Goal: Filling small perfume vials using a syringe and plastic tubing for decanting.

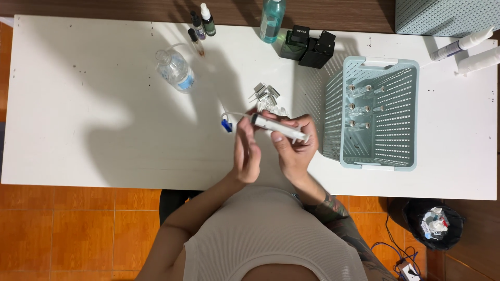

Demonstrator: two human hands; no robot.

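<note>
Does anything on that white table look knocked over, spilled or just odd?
One thing: the clear plastic bottle lies on its side on the white table, while the bottles along the far edge stand upright. No spill shows around it. The small silver caps lie in a loose scatter above the hands, and the grey basket sits square.

Both hands at a syringe (278, 128) over white table (94, 130), right hand (294, 145) gripping, basket (380, 112) beside.
</note>
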